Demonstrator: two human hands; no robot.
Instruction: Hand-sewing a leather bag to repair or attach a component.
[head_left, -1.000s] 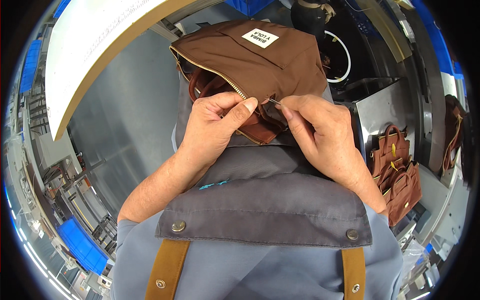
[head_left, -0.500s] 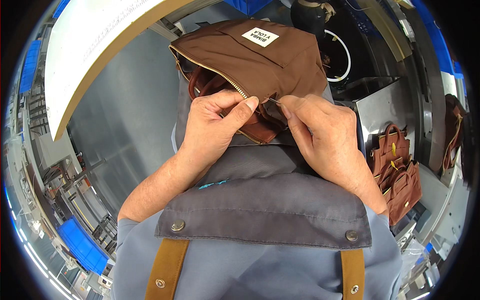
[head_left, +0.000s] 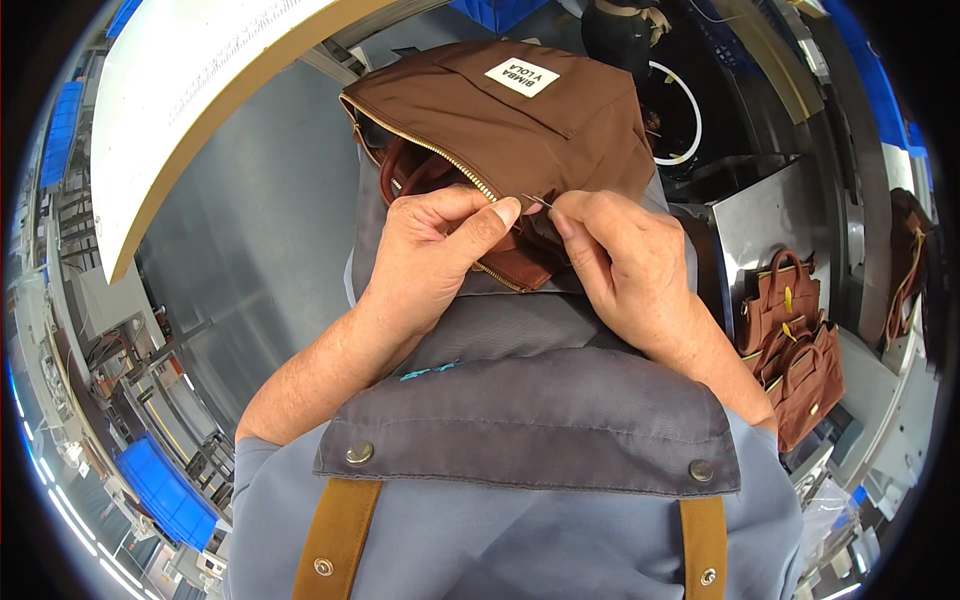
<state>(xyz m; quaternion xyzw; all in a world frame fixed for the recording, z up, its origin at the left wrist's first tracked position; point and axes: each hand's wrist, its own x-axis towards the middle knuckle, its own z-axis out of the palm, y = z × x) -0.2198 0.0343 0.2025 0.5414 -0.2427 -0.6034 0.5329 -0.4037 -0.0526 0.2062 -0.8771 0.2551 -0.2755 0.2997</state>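
Observation:
A brown fabric bag (head_left: pixel 530 100) with a white label lies across my lap, its gold-toothed zipper (head_left: pixel 440 150) undone. Brown leather handles (head_left: pixel 398 165) show inside the opening. My left hand (head_left: pixel 430 235) is closed, pinching the bag's edge between thumb and forefinger at the zipper's end. Just right of it, my right hand (head_left: pixel 630 255) is closed on a thin metal needle-like tool (head_left: pixel 540 201), whose tip touches or nearly touches the fabric by my left thumb. Most of the tool is hidden in my fingers.
A white board with a tan edge (head_left: pixel 205 135) curves in at the upper left. Several brown leather handbags (head_left: pixel 800 370) sit at the right, below a metal bin (head_left: pixel 765 210). A white ring (head_left: pixel 690 120) lies behind it. Blue crates (head_left: pixel 165 490) stand at the lower left.
My right hand has moved slightly left and toward my left hand, bringing the needle-like tool's tip closer to my left thumb. My left hand keeps its pinch on the bag's edge.

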